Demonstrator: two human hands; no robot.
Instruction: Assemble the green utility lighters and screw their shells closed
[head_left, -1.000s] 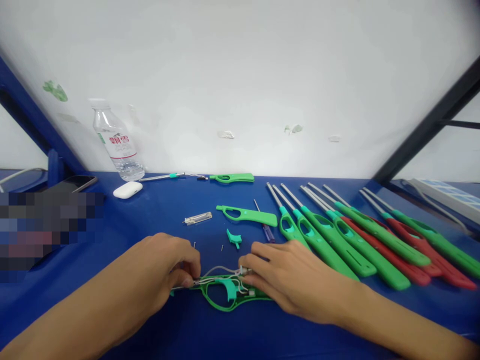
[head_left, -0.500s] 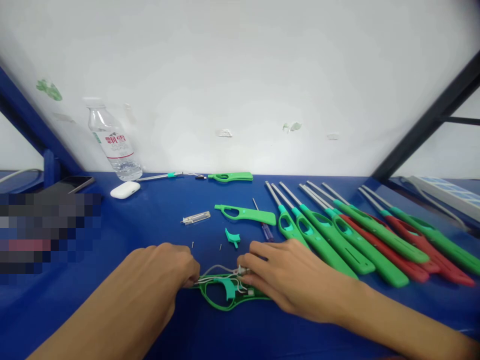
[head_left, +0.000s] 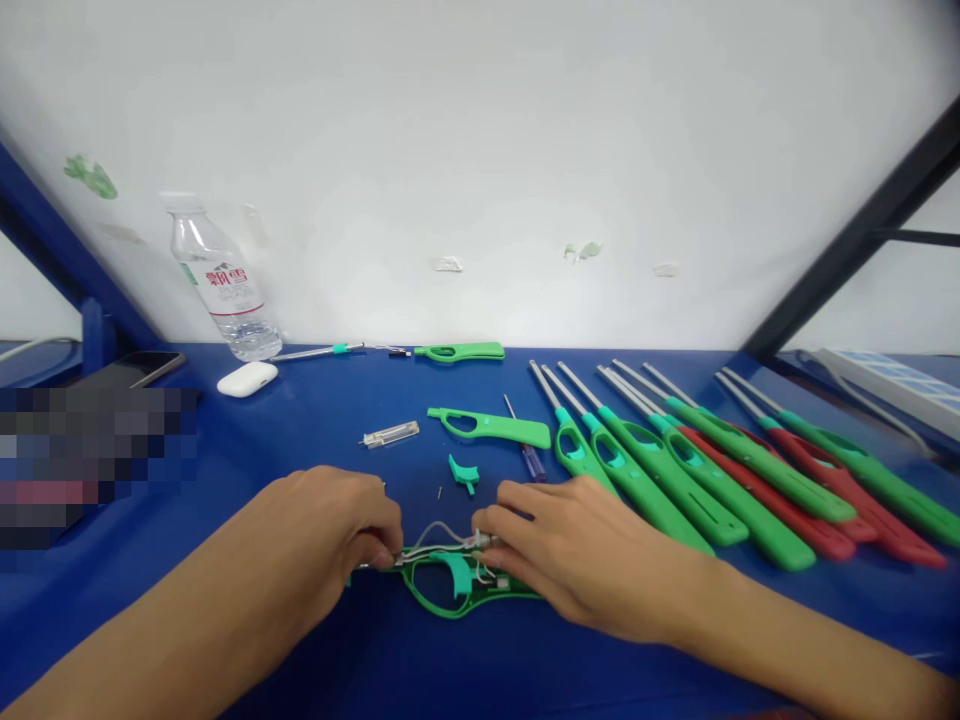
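Left hand (head_left: 346,515) pinches 1 opened lighter (head_left: 460,577); right hand (head_left: 559,550) grips its rear; 1 loose trigger (head_left: 464,474); 1 screwdriver (head_left: 535,465).

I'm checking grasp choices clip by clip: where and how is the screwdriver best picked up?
Probably by the screwdriver's purple handle, from above and the near side, pinched across its width. The handle lies exposed at the near end, while the green shell half appears to lie across the shaft. The nearest green lighter, on the right, may leave little room there.
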